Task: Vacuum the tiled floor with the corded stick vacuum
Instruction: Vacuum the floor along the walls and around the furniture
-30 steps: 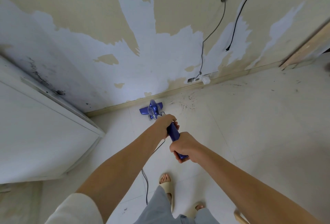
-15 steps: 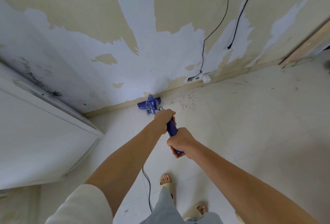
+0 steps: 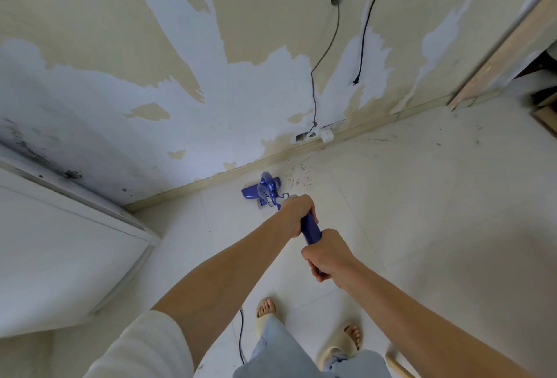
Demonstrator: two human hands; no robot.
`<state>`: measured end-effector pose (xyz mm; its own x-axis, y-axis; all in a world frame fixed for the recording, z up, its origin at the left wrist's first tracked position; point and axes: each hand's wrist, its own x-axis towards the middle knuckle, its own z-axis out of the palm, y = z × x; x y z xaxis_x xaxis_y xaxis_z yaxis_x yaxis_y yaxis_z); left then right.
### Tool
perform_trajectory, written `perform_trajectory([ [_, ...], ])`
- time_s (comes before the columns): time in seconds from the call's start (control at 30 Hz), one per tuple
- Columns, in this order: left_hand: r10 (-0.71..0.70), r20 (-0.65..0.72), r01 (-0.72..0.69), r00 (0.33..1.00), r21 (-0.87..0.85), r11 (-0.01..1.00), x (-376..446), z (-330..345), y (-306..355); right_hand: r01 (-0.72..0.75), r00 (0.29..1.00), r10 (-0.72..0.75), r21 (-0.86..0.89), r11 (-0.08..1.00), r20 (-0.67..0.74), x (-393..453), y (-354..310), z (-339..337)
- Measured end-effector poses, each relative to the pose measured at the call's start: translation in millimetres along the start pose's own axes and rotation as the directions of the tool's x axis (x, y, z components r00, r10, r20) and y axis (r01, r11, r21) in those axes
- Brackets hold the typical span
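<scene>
You have both hands wrapped around the blue handle of the stick vacuum [image 3: 310, 230]: your left hand [image 3: 297, 213] grips it higher along the shaft, nearer the floor head, and your right hand [image 3: 327, 254] grips the butt end just behind it, closer to your body. Neither hand is free. The vacuum's long axis runs from your right hand forward and slightly left, through your left hand, down to the floor head [image 3: 261, 191], which sits on the tiled floor [image 3: 407, 197] just ahead of your left hand and close to the skirting board [image 3: 211, 182] at the foot of the peeling wall [image 3: 211, 91]. The relation that matters is this: the scatter of dark debris [image 3: 298, 177] lies to the right of the floor head, ahead and a little right of your left hand, hard up near the skirting. My reading is that the next stroke wants the head swung right along the wall line, with your left hand steering as the nearer one and your right hand pivoting the butt end. The power cord [image 3: 241, 338] trails on the floor behind your hands, just beside your left foot, so mind it as you step. A white cabinet [image 3: 60, 257] stands well off to the left of your left arm.
</scene>
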<state>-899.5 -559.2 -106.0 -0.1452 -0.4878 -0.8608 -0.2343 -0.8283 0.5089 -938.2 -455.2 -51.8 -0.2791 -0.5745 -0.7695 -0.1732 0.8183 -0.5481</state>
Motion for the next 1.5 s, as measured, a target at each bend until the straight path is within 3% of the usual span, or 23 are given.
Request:
perform_trajectory([
  [0.5, -0.065, -0.042, 0.063, 0.997, -0.062, 0.996, -10.5, 92.5, -5.3, 0.039, 0.985, -0.022, -0.094, 0.995, 0.173, 13.5, 38.6, -100.1],
  [1.1, -0.041, -0.018, 0.040, 0.999, -0.050, 0.998, 49.0, 36.6, 98.8, -0.015, 0.978, 0.006, 0.041, 0.999, 0.209, 82.5, -71.8, -76.8],
  [1.5, -0.069, 0.028, 0.073, 0.997, -0.182, 0.981, 30.4, 53.3, 86.2, -0.010, 0.979, 0.037, -0.132, 0.991, 0.200, 62.4, -64.4, -100.4],
])
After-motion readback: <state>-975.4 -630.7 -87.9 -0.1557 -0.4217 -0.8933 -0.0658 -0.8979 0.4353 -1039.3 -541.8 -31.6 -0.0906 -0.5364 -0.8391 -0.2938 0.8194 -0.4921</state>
